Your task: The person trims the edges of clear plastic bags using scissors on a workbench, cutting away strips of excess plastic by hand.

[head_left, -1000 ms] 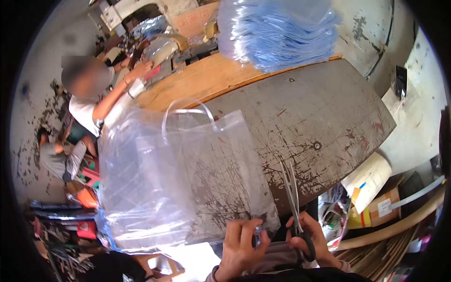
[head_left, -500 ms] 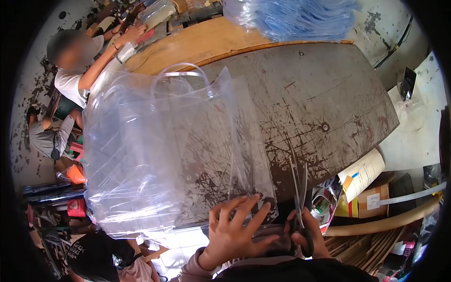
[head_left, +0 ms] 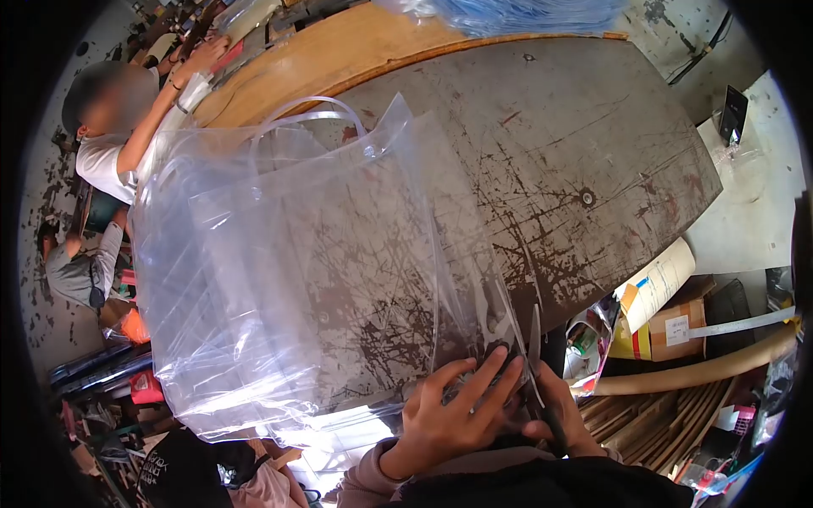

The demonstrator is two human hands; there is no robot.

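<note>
A clear plastic bag (head_left: 262,254) with a loop handle (head_left: 326,103) lies across the worn table (head_left: 593,127). My left hand (head_left: 457,415) rests at the bag's near right corner, its fingers stretched out over the plastic and its thumb mostly hidden. In my right hand (head_left: 563,411) is a pair of scissors (head_left: 535,347), pointing away from me. Their blades stand close together at the plastic's right edge, beside my left fingertips. I cannot tell whether the plastic lies between the blades.
Blue plastic sheets (head_left: 525,13) are stacked at the far side, beyond a wooden board (head_left: 339,51). A co-worker (head_left: 110,118) sits at the far left, and another person in a black cap (head_left: 174,466) is near left. At right are a cardboard box (head_left: 677,330) and a phone (head_left: 732,114).
The scissor blades, apart before, have come together and moved nearer the plastic's edge. My left hand has shifted right, towards the scissors. The camera view has tilted slightly down.
</note>
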